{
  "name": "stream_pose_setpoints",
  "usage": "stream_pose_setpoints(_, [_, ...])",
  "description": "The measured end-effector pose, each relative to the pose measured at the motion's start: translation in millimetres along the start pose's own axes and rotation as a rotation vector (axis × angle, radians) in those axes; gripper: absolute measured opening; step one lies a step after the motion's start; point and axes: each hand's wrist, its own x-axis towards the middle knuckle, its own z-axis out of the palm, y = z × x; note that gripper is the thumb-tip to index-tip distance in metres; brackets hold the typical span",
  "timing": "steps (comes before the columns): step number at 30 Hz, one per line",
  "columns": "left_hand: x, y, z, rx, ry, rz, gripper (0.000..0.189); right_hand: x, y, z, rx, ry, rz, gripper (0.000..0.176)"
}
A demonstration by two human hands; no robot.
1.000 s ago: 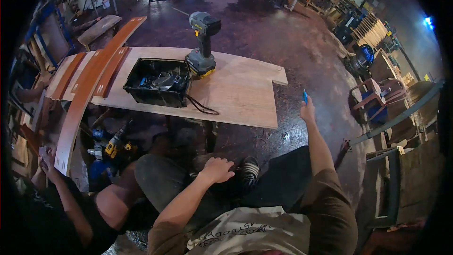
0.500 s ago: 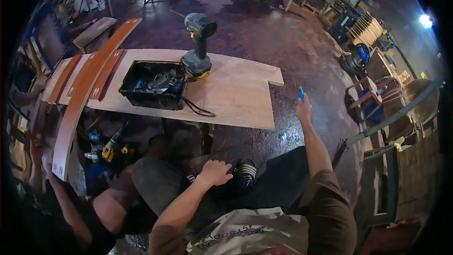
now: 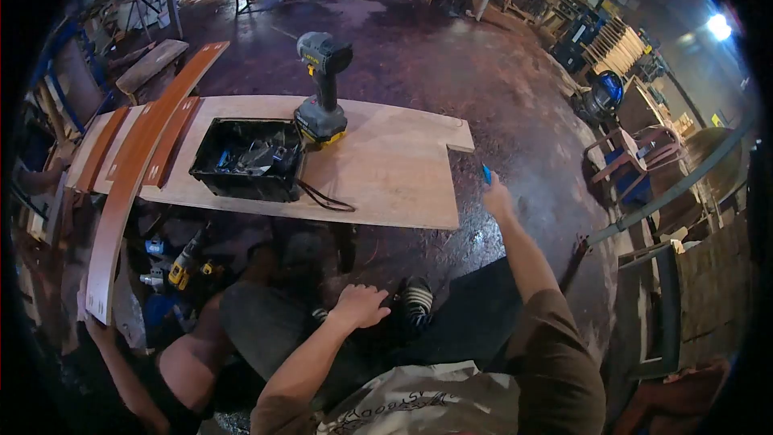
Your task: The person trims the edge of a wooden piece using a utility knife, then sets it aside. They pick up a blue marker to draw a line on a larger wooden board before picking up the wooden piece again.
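My right hand [image 3: 498, 197] is closed around a slim blue tool [image 3: 486, 173], whose exact kind is too small to make out. It hovers off the right end of a pale wooden board [image 3: 394, 185], near the notched corner. Over my lap, my left hand [image 3: 360, 306] hangs loosely with thumb apart and nothing in it; its fingertips are partly hidden. A black bin [image 3: 250, 188] of small hardware sits on the board. Beside it stands a grey and yellow cordless impact driver [image 3: 325, 84].
A long reddish-brown plank [image 3: 153, 141] crosses the board's left part, over shorter brown strips [image 3: 171, 145]. A person's hand [image 3: 97, 330] at lower left touches its near end. Power tools [image 3: 181, 270] lie below. A chair [image 3: 632, 153] and diagonal pole [image 3: 668, 197] are at right.
My right hand has moved left with the blue tool, closer to the board's notched end. The view has shifted slightly. My left hand stays over my lap.
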Motion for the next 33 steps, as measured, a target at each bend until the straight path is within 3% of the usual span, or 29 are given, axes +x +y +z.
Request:
stream_pose_setpoints(3, [-1, -2, 4, 0.03, 0.041, 0.013, 0.051, -14, -33, -27, -0.013, -0.065, 0.027, 0.048])
stream_pose_setpoints(13, [5, -9, 8, 0.005, 0.01, -0.001, 0.051, 53, 33, 12, 0.156, 0.165, -0.039, 0.037])
stream_pose_setpoints(15, [8, -12, 13, 0.022, 0.013, 0.001, 0.048, 66, 13, -29, 0.489, -0.156, 0.21, 0.037])
stream_pose_setpoints(17, [9, -6, -4, 0.039, -0.093, -0.039, 0.047, 152, 64, -9, 0.375, -0.109, 0.091, 0.033])
stream_pose_setpoints(18, [10, -4, -9, 0.058, -0.202, -0.082, 0.046, 160, 41, -46, 0.491, -0.209, 0.078, 0.033])
stream_pose_setpoints(19, [12, -7, 3, 0.054, -0.205, -0.081, 0.046, 138, -13, -98, 0.518, -0.161, 0.11, 0.033])
stream_pose_setpoints(20, [15, -11, 17, 0.044, -0.032, -0.041, 0.047, 148, -22, -112, 0.847, -0.011, -0.043, 0.036])
stream_pose_setpoints(21, [18, -16, 32, 0.032, 0.14, -0.001, 0.047, 178, -29, -127, 0.614, 0.234, -0.129, 0.014])
stream_pose_setpoints(23, [11, -16, 26, 0.02, 0.182, 0.036, 0.046, 114, -126, -219, 0.837, 0.166, -0.006, 0.017])
stream_pose_setpoints(26, [10, -19, 28, -0.016, 0.252, 0.088, 0.046, 123, -130, -250, 0.888, 0.176, -0.11, 0.022])
stream_pose_setpoints(27, [10, -19, 30, -0.042, 0.283, 0.099, 0.045, 129, -121, -248, 0.884, 0.174, -0.109, 0.022])
stream_pose_setpoints(28, [11, -18, 27, -0.044, 0.286, 0.099, 0.045, 144, -98, -238, 0.675, 0.219, -0.189, 0.026])
stream_pose_setpoints(30, [8, -10, 17, 0.018, 0.132, 0.009, 0.045, 160, -49, -199, 0.306, 0.264, -0.268, 0.038])
stream_pose_setpoints(32, [1, -4, -3, 0.005, 0.038, -0.009, 0.046, 126, -15, -155, -0.035, 0.262, -0.367, 0.05])
stream_pose_setpoints(33, [0, -3, -8, -0.001, -0.057, -0.024, 0.047, 95, -8, -133, 0.007, 0.101, -0.336, 0.054])
